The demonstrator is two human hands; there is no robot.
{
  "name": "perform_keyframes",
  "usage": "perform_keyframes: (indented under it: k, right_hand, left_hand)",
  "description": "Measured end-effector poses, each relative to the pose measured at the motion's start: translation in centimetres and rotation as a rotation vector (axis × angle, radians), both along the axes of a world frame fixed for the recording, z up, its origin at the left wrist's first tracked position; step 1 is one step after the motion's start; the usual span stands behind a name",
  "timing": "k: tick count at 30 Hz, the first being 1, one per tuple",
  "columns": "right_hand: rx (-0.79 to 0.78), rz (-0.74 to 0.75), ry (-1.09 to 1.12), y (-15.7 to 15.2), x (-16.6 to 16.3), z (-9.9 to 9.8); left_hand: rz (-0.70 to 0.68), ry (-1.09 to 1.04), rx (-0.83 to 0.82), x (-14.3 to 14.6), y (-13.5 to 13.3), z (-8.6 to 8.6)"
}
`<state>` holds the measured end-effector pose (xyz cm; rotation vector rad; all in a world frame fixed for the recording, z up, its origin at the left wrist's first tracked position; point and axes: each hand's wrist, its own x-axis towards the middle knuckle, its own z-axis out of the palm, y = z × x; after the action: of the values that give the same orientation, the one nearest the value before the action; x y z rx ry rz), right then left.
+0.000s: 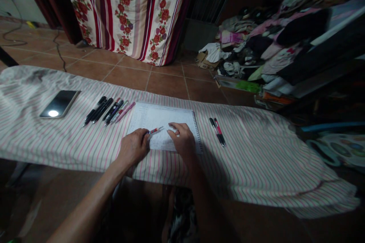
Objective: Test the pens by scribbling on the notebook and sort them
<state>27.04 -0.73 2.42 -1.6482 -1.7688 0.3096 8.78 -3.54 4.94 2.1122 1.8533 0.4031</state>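
A spiral notebook with handwriting on its page lies on the striped cloth. Over its lower left part, my left hand is closed around a pen, whose red and white front end points right across the paper. My right hand is over the right half of the page near the spiral binding. Its thumb and index finger are apart, facing the pen's tip, and I see nothing held between them. Two pens, one black and one red and black, lie side by side to the right of the notebook.
A row of several pens and markers lies left of the notebook, with a smartphone farther left. The striped cloth covers a long narrow surface. Beyond are a floral curtain and a heap of clothes.
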Motion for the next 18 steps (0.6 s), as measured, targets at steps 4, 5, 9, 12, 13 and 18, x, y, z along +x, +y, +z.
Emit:
perform_keyframes:
  k: [4,5,9,12,13,18]
  right_hand:
    - [0.083,0.122,0.017,-0.1,-0.9,0.5]
    - [0.093,0.141,0.014,-0.1,-1.1,0.5]
    - [0.118,0.178,0.007,0.0,-1.4,0.3]
    - [0.140,0.189,0.015,0.1,-1.3,0.1]
    - [0.149,0.192,0.016,0.1,-1.2,0.0]
    - [0.178,0.191,0.030,0.4,-0.8,-0.1]
  left_hand:
    - [-0.049,0.015,0.032,-0.1,0.0,-0.2]
    - [-0.057,0.018,0.040,-0.1,0.0,-0.2]
    - [-0.078,0.023,0.060,-0.2,-0.1,-0.3]
    - [-0.091,0.049,0.052,-0.4,-0.1,-0.2]
    - [-0.095,0.060,0.051,-0.4,-0.1,-0.2]
    - [-0.098,0.083,0.055,-0.9,-0.1,-0.1]
